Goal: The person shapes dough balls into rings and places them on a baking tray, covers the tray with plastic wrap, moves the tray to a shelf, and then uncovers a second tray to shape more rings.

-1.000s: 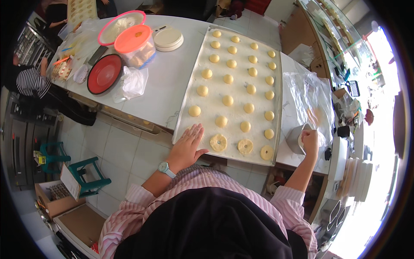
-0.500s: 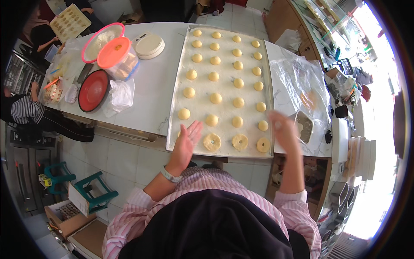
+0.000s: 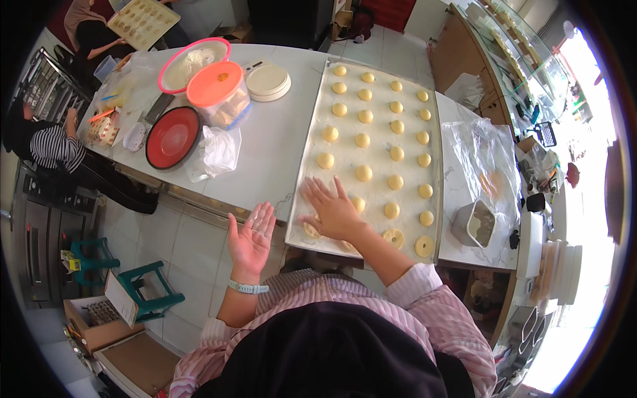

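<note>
A large baking tray (image 3: 434,199), dusted white, bears rows of pale dough balls (image 3: 363,173). Along its near edge lie flattened dough rounds with a hole in the middle, among them a dough ring (image 3: 423,246) at the right corner and another dough ring (image 3: 393,237) beside it. My right hand (image 3: 334,211) reaches palm down across the tray's near left part, fingers spread, partly covering dough there. Whether it presses on a dough ball is hidden. My left hand (image 3: 251,240) is held palm up, left of the tray, open and holding nothing, with whitish dust on the fingers.
Right of the tray stand a metal container (image 3: 474,224) and a crumpled clear plastic sheet (image 3: 488,159). To the left are a red round pan (image 3: 174,138), an orange-lidded tub (image 3: 217,89), a pink-rimmed bowl (image 3: 192,63) and a scale (image 3: 267,81). Another person holds a tray (image 3: 142,23) at far left.
My right hand has swung from beside the metal container to the tray's near left part. My left hand has moved off the tray and turned palm up. The view has shifted left.
</note>
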`<state>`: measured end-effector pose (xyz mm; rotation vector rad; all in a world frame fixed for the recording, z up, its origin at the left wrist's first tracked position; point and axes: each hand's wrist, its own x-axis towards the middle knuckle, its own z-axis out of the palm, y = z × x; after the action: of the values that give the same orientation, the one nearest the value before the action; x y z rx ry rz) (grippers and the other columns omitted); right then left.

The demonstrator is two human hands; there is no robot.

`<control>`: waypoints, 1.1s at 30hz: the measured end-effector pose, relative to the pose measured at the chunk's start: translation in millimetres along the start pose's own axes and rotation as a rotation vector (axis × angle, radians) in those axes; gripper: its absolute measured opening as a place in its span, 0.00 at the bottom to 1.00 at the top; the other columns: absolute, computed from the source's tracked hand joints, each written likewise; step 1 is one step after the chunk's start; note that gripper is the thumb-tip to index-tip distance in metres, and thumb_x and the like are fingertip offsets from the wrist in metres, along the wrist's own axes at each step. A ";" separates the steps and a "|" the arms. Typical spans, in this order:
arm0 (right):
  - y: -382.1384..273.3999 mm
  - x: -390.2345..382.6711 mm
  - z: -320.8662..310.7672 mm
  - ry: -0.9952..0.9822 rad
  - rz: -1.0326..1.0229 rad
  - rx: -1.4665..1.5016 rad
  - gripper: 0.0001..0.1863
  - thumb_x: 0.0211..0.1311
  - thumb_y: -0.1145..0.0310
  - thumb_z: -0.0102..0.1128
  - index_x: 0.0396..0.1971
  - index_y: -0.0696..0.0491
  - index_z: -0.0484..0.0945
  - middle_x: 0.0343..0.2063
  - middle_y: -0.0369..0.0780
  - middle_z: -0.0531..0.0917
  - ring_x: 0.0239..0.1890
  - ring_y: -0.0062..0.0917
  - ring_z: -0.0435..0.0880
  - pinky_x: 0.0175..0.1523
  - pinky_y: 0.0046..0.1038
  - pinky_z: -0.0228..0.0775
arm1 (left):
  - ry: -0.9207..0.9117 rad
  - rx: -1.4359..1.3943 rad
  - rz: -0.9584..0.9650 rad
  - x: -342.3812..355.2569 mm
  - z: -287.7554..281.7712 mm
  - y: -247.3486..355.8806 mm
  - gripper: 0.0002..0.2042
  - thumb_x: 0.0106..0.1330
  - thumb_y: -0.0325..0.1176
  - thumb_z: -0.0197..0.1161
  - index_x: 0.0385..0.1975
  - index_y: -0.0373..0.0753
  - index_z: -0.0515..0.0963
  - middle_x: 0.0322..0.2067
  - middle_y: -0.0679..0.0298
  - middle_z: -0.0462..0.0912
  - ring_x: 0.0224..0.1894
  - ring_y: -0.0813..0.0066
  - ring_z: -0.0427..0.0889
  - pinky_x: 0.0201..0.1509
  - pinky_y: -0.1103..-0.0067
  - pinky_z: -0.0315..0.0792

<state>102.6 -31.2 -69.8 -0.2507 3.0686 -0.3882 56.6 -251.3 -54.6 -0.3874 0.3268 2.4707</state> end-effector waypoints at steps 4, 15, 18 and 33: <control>0.7 2.1 1.6 0.026 0.012 -0.061 0.40 0.61 0.40 0.37 0.64 0.56 0.51 0.65 0.41 0.55 0.68 0.31 0.49 0.69 0.46 0.34 | 0.069 0.010 0.023 -6.8 -7.7 7.7 0.33 0.69 0.51 0.39 0.61 0.25 0.50 0.62 0.48 0.57 0.65 0.59 0.56 0.69 0.69 0.52; 17.0 9.7 6.6 0.164 0.054 0.098 0.27 0.60 0.59 0.46 0.57 0.56 0.61 0.59 0.40 0.64 0.63 0.31 0.59 0.67 0.47 0.41 | 0.078 0.104 0.040 -6.6 -5.8 14.9 0.27 0.70 0.44 0.40 0.59 0.26 0.55 0.59 0.50 0.62 0.63 0.60 0.61 0.67 0.69 0.57; 29.2 14.6 -5.7 0.278 0.098 0.218 0.18 0.53 0.71 0.53 0.46 0.51 0.73 0.49 0.37 0.73 0.55 0.30 0.68 0.63 0.44 0.50 | 0.103 0.121 0.031 -7.2 -6.7 13.6 0.26 0.70 0.43 0.40 0.59 0.26 0.57 0.58 0.50 0.64 0.62 0.60 0.62 0.67 0.69 0.57; 13.1 7.6 -19.4 0.160 0.024 -0.124 0.13 0.52 0.66 0.55 0.39 0.47 0.75 0.49 0.37 0.68 0.54 0.29 0.63 0.54 0.40 0.56 | 0.136 0.170 -0.089 -1.8 -15.7 -5.3 0.21 0.70 0.40 0.42 0.52 0.27 0.65 0.51 0.49 0.73 0.55 0.58 0.71 0.61 0.68 0.65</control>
<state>92.0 -15.1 -54.5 -0.1954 3.2542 -0.2279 64.3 -253.1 -69.2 -0.4880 0.5597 2.3139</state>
